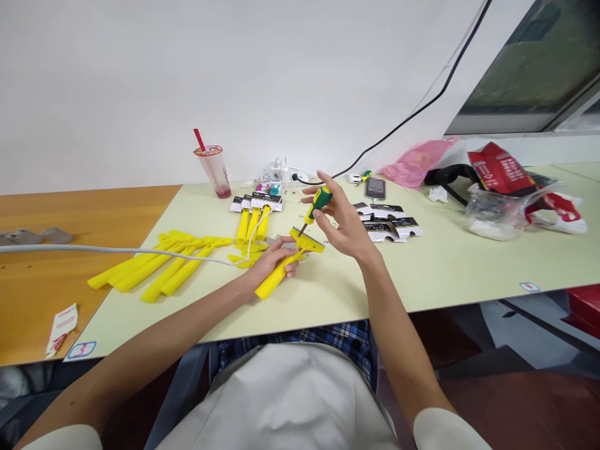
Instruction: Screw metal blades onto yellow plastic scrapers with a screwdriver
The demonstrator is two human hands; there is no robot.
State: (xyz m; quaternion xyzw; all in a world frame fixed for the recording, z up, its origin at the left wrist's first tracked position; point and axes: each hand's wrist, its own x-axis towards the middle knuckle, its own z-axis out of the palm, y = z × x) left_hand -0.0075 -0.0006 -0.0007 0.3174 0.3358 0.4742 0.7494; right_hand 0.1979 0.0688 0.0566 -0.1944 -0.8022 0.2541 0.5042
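Two hands busy: your L hand (270, 261) curls its fingers round the yellow scraper (275, 279), long axis 7-to-1 o'clock; scraper head's at 7 o'clock from your R hand (345, 228), thumb + fingers pinching the screwdriver (321, 199), tip at head, contact unclear.

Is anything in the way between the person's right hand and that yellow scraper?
Only the green-and-yellow screwdriver, held in the right hand, with its tip at the head of the yellow scraper. Nothing else visible stands between them.
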